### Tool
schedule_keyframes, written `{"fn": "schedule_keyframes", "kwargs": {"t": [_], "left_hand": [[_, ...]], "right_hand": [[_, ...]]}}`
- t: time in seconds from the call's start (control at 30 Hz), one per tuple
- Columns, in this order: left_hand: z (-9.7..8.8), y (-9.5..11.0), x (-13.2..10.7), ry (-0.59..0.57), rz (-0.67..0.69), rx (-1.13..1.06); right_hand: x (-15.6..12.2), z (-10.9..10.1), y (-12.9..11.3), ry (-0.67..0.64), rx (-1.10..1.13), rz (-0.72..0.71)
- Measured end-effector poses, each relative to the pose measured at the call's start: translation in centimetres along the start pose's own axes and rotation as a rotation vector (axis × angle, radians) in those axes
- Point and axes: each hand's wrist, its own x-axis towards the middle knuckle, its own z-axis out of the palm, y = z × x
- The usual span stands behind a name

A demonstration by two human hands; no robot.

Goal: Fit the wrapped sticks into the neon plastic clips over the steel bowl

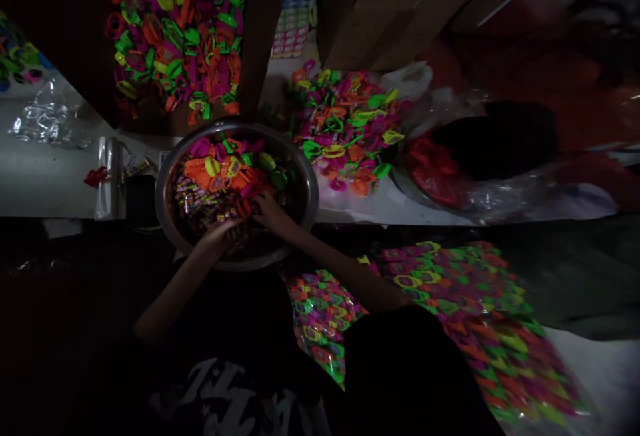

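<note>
A wide metal basin point(311, 186) holds bright plastic toy watches and a layer of small wrapped pieces that look like candies point(193, 197). My left hand point(220, 235) reaches into its near side, fingers closed low among the small pieces; dim light hides what lies in them. To the right, my right hand point(271, 213) is also in the basin. Its fingers are closed at the edge of a red-orange toy watch point(243, 207). A pink toy watch point(253, 189) lies just beyond those fingertips. Orange and yellow watches are heaped farther back in the basin.
Behind the basin, a large box point(263, 29) holds many toy watches. Another watch pile point(350, 123) lies on the white table point(45, 186). Clear bags packed with watches point(460, 276) are at my right. A plastic roll point(107, 176) stands left; a cardboard carton point(390, 16) stands behind.
</note>
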Motion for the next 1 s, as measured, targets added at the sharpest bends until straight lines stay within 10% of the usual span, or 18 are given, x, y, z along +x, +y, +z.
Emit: {"fn": "schedule_keyframes", "kwargs": {"t": [0.47,0.63,0.8,1.0], "left_hand": [[-0.3,-0.1,-0.3,-0.022,0.053,0.019],[0.2,-0.1,-0.3,-0.091,0.033,-0.013],[-0.2,-0.2,0.0,-0.188,-0.078,-0.027],[-0.8,-0.2,-0.1,-0.175,-0.114,-0.022]], "right_hand": [[-0.5,-4.8,-1.4,0.037,-0.012,0.03],[-1.5,-8.1,-4.1,-0.239,0.274,-0.115],[-0.8,-8.1,-6.1,-0.46,0.385,-0.173],[0.3,-6.9,-6.1,-0.308,0.491,-0.2]]}}
